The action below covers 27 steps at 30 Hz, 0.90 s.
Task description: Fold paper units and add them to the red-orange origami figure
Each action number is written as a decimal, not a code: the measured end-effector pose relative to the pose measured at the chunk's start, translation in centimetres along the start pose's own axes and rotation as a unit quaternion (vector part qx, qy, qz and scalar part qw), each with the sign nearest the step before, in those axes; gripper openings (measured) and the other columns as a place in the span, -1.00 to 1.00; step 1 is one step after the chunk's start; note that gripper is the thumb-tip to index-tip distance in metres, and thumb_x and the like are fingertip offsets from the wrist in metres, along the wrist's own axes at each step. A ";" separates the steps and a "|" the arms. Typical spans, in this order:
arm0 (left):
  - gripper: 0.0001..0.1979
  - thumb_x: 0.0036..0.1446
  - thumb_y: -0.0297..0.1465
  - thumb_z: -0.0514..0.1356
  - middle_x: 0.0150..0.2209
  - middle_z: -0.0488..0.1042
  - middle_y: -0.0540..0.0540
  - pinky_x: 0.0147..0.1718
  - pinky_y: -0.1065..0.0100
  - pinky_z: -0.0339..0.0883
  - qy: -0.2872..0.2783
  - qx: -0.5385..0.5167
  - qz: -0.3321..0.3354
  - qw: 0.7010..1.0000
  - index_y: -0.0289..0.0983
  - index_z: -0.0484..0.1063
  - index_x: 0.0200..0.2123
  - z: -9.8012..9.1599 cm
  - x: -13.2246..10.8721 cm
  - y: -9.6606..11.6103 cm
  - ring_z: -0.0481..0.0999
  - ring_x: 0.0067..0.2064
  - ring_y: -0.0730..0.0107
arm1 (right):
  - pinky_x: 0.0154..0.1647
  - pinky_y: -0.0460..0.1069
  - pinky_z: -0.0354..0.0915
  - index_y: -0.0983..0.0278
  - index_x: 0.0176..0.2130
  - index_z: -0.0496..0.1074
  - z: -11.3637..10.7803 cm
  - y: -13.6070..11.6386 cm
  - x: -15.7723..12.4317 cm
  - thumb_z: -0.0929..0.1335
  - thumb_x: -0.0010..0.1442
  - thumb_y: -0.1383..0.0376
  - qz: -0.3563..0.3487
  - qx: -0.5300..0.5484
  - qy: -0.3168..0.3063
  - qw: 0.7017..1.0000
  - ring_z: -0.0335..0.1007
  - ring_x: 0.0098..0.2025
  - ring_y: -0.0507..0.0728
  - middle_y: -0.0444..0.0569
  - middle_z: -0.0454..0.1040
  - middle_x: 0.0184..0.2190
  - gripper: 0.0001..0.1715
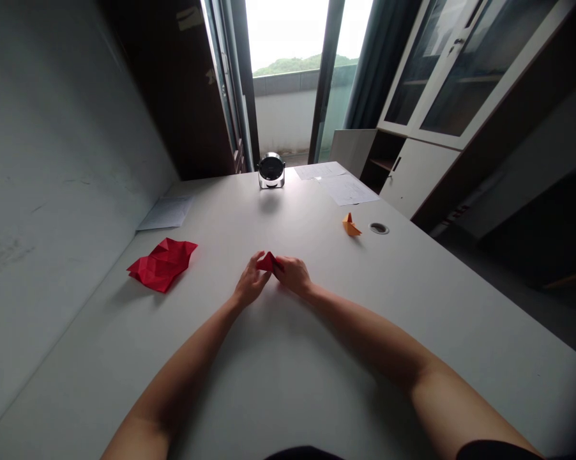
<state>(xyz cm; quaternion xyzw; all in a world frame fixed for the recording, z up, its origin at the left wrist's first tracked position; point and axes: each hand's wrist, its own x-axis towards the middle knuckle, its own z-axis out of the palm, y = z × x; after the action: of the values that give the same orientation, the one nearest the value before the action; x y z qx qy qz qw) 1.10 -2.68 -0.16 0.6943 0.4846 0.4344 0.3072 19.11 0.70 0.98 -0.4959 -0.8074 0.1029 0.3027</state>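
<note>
Between my two hands is a small red folded paper (267, 260), peaked at its top. My left hand (252, 279) grips its left side, thumb and fingers curled around the edge. From the other side, my right hand (292, 275) pinches the right part of the paper, hiding some of it. A larger sheet of creased red paper (164, 263) lies partly opened out on the table to the left. Off to the right stands a small orange paper boat (350, 225).
The white table (326, 358) meets a wall on the left. A round black-and-silver device (271, 170) stands at the far edge. Printed sheets (348, 190) lie at the back right, more paper (166, 212) at the back left. A cable hole (378, 228) is near the right edge.
</note>
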 end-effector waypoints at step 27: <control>-0.42 0.27 -0.40 0.07 0.24 0.39 -0.13 0.26 0.06 0.20 -0.002 -0.023 -0.021 1.000 -0.12 0.20 0.35 -0.4 -0.1 1.1 0.39 0.24 0.12 | -0.44 -0.09 -0.01 0.24 -0.51 0.30 0.1 -0.3 -0.1 0.33 0.11 0.30 -0.044 0.123 0.001 0.991 0.08 -0.54 -0.01 -0.17 0.36 -0.57 -0.82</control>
<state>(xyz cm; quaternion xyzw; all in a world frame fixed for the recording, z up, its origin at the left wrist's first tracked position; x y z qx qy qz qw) 1.17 -3.12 0.89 0.6778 0.4880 0.4375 0.3332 18.89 0.50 1.01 -0.4189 -0.8093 0.1872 0.3667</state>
